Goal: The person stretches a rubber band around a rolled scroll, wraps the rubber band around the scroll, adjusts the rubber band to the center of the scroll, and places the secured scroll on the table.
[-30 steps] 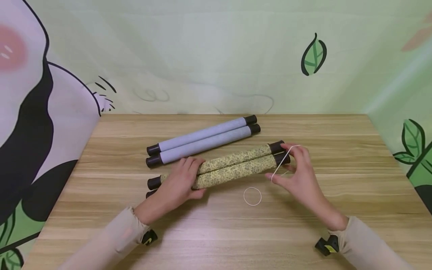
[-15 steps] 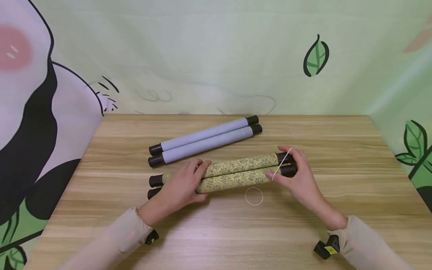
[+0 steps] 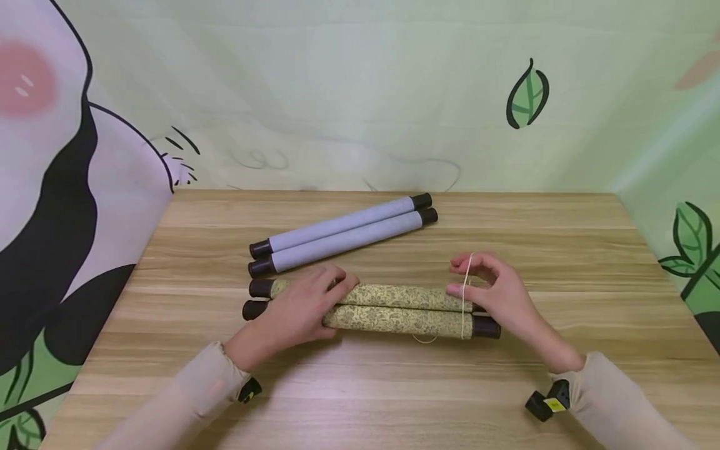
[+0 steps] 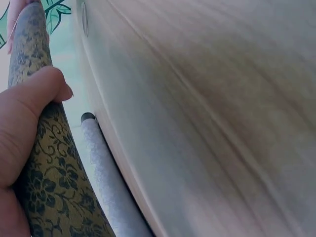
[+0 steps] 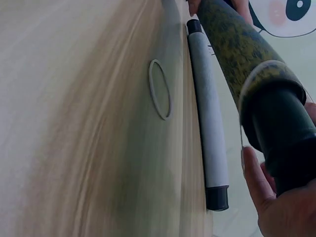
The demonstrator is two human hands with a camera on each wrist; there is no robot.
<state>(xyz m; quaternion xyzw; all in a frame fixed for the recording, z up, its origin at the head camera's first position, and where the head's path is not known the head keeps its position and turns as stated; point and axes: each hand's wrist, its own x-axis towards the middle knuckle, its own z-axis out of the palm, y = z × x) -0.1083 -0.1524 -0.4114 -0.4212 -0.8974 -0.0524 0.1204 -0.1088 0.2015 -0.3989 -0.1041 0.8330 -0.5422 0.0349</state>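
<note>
A pale green cloth backdrop [image 3: 360,94], printed with a black-and-white cartoon figure and outlined leaves, rises behind a wood-grain table [image 3: 394,400]. Held above the table, in front of the person, is a pair of yellow patterned scrolls [image 3: 399,322], tightly rolled and side by side, their covering dense with dark flowers and curling stems, their ends capped by smooth black knobs. Behind them on the table, a pair of plain pale blue scrolls [image 3: 349,240], also black-tipped, lies at a slant. The left hand [image 3: 300,306], emerging from a beige sleeve [image 3: 185,394], has its fingers and thumb clamped around the yellow pair left of the middle. At the other end, the right hand [image 3: 500,290] hooks a thin white elastic band [image 3: 464,319] on bent fingers and thumb set apart; the band loops around the scroll end, just beside the black knobs. A smaller loose white ring [image 5: 151,86] rests on the table below.
</note>
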